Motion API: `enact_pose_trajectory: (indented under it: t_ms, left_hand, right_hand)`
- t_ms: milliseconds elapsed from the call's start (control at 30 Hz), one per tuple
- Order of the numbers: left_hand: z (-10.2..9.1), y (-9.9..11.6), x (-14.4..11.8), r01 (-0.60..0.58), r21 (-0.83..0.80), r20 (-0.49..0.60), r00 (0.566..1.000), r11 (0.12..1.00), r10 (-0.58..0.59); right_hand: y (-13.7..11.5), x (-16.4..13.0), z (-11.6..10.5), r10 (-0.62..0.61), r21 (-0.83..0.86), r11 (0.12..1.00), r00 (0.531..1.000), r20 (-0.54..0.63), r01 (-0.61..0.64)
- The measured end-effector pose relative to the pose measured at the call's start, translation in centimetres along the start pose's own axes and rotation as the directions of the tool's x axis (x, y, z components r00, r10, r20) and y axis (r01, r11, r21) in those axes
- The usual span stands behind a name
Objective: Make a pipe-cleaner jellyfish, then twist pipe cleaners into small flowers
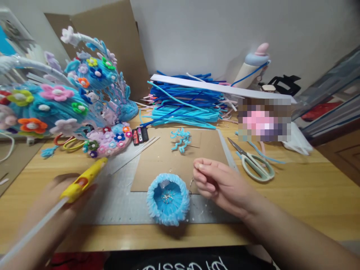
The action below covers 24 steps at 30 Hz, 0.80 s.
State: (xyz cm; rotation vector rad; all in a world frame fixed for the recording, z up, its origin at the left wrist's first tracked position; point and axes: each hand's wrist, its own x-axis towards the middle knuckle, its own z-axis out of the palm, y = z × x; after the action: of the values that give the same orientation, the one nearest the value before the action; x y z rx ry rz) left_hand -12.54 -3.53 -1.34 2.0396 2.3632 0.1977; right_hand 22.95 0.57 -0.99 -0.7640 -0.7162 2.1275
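Note:
My left hand (63, 198), somewhat blurred, is wrapped round a yellow hot glue gun (84, 180) with a long translucent glue stick (42, 228) running out of its back end. Thumb and forefinger of my right hand (209, 178) are pinched together over the cardboard; anything between them is too small to make out. A round light-blue bowl (152, 200) of fuzzy pipe cleaners sits with its opening up, left of my right hand, touched by neither hand. Wire ends show at its inner bottom. Curled light-blue pipe cleaner pieces (181, 140) lie on the cardboard sheet (146, 174).
Baskets of pipe-cleaner flowers (53, 108) crowd the left. A pile of blue pipe cleaners (185, 97) lies at the back under a white strip (219, 88). Scissors (257, 167) rest at right, near a bottle (250, 69). A grey mat (120, 206) lies under the cardboard.

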Motion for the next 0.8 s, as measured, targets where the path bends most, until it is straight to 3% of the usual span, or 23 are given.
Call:
enact_pose_trajectory:
  t_ms: [67, 200, 400, 600, 800]
  left_hand:
    - [0.1, -0.8, 0.8, 0.026, 0.105, -0.010, 1.000, 0.994, -0.025]
    - [0.4, -1.1, 0.4, 0.083, 0.162, 0.071, 0.993, 0.983, -0.095]
    - [1.1, -1.5, 0.1, -0.086, 0.213, 0.119, 0.991, 0.973, 0.061]
    - [1.7, -2.1, 0.0, -0.138, 0.146, 0.116, 0.986, 0.980, 0.121]
    - [1.5, -2.1, -0.7, -0.100, 0.100, 0.145, 0.986, 0.990, 0.085]
  right_hand:
    - [0.1, 0.2, -0.2, 0.001, -0.018, 1.000, 1.000, -0.007, -0.001]
    - [0.2, 0.3, -0.3, -0.006, -0.028, 1.000, 1.000, 0.008, 0.006]
    - [-0.3, 0.3, -0.6, -0.005, 0.007, 1.000, 1.000, -0.013, 0.005]
    - [-0.4, 0.2, -0.5, 0.022, -0.013, 1.000, 1.000, 0.000, -0.022]
    - [-0.2, 0.3, -0.7, 0.004, -0.026, 1.000, 1.000, -0.016, -0.004]
